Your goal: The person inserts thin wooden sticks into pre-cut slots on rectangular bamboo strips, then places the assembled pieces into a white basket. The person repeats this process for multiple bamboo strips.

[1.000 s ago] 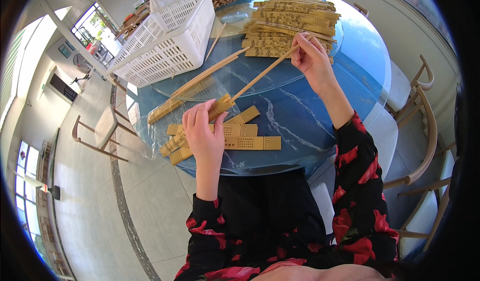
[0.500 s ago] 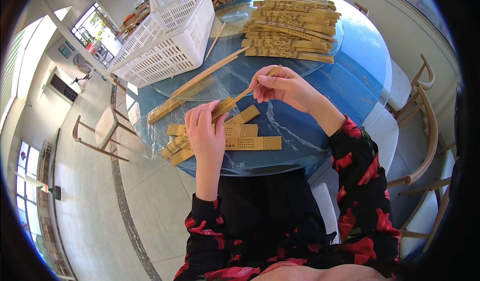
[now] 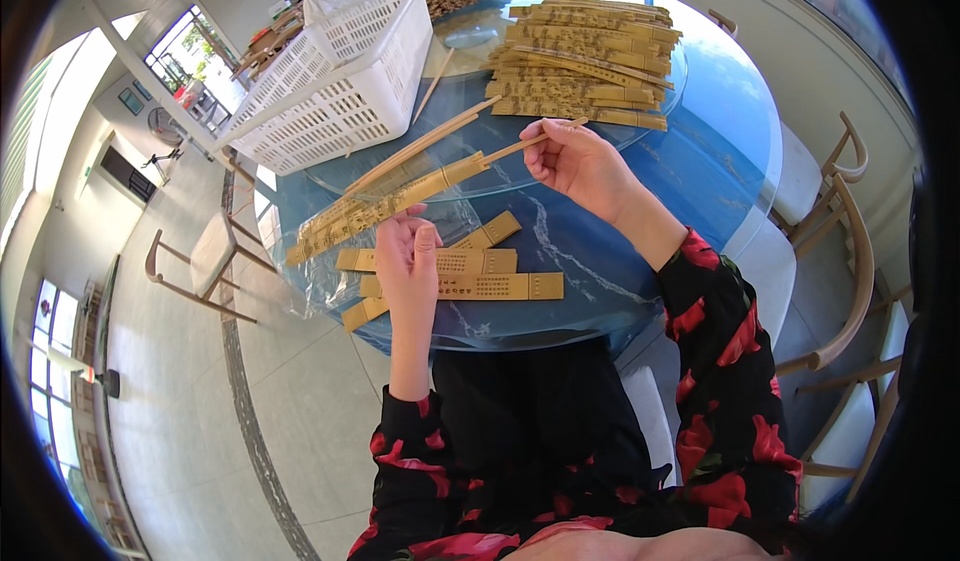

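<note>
Holding a flat bamboo slip point(image 3: 385, 208) at its near end, left hand point(image 3: 405, 261) is closed round it w/ fingers curled over the top; slip runs long and slanted from table's left edge toward centre, tan, w/ dark printed characters along its face. Right hand point(image 3: 578, 161), well apart from left, pinches a thin plain bamboo stick point(image 3: 530, 141) between thumb and fingertips; stick's near-left end meets far end of the slip.

Labels: three loose slips point(image 3: 470, 273) lie flat just right of left hand, near table edge; rectangular, tan, each w/ a column of small dark print, partly overlapping. Large stack of slips point(image 3: 590, 61) sits far side, right of centre, same shape and colour, laid in rough rows.

Materials: round table point(image 3: 700, 161) has blue marbled top, glossy; clear glass turntable point(image 3: 470, 176) on it, smooth. Clear plastic sheet point(image 3: 320, 281), crinkled, at near-left edge under slips. White plastic basket point(image 3: 340, 81), perforated lattice walls, far left. Wooden chairs point(image 3: 840, 261) w/ curved backs at right, another at left.
</note>
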`<state>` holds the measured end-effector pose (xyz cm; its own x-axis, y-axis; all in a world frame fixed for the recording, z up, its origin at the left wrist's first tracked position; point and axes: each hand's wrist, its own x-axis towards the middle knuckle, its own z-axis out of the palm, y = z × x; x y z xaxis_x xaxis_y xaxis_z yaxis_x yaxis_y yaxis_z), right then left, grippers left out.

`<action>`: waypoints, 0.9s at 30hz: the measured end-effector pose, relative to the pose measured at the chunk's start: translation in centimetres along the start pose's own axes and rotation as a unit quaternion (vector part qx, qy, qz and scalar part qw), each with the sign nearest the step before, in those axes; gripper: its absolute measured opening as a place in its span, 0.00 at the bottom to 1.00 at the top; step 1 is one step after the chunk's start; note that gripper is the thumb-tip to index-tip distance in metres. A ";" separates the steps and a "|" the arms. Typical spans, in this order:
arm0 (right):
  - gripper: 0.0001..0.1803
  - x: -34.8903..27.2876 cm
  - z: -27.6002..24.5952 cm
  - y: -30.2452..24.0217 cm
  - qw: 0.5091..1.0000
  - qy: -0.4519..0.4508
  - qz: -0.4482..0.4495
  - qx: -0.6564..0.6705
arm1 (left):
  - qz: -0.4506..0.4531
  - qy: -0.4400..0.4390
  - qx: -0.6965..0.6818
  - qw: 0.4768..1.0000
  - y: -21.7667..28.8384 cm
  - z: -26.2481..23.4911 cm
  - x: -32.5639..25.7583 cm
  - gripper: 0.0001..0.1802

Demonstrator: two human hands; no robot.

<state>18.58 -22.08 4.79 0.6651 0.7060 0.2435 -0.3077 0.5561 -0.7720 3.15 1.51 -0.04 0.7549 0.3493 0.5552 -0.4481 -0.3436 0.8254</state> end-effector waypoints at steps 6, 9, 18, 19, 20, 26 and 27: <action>0.15 -0.2 0.0 -0.1 0.999 -0.012 0.019 -0.044 | -0.109 0.051 -0.418 0.901 0.8 -2.3 0.5 0.23; 0.15 0.1 -0.5 0.3 0.998 -0.041 0.025 -0.039 | -0.124 0.070 -0.451 0.881 -0.1 -3.0 0.7 0.19; 0.17 -0.5 2.0 1.6 0.992 -0.069 0.085 -0.060 | -0.132 -0.001 -0.434 0.891 0.7 -1.8 0.4 0.12; 0.18 -0.6 2.2 1.7 0.990 -0.075 0.096 -0.068 | -0.127 -0.007 -0.438 0.890 0.6 -1.8 0.4 0.11; 0.21 -0.6 2.3 1.6 0.988 -0.099 0.096 -0.075 | -0.124 -0.012 -0.440 0.889 0.6 -1.9 0.3 0.11; 0.27 -0.4 0.9 0.7 0.994 -0.093 0.045 0.046 | -0.125 -0.013 -0.473 0.872 0.2 -2.2 0.3 0.11; 0.27 -0.4 0.9 0.6 0.993 -0.098 0.044 0.051 | -0.125 -0.013 -0.482 0.867 0.1 -2.3 0.3 0.11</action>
<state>17.48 -21.64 4.76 0.4899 0.8202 0.2954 -0.4324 0.5228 -0.7346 2.26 3.60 0.44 0.8907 0.2844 0.3546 -0.4523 0.6322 0.6291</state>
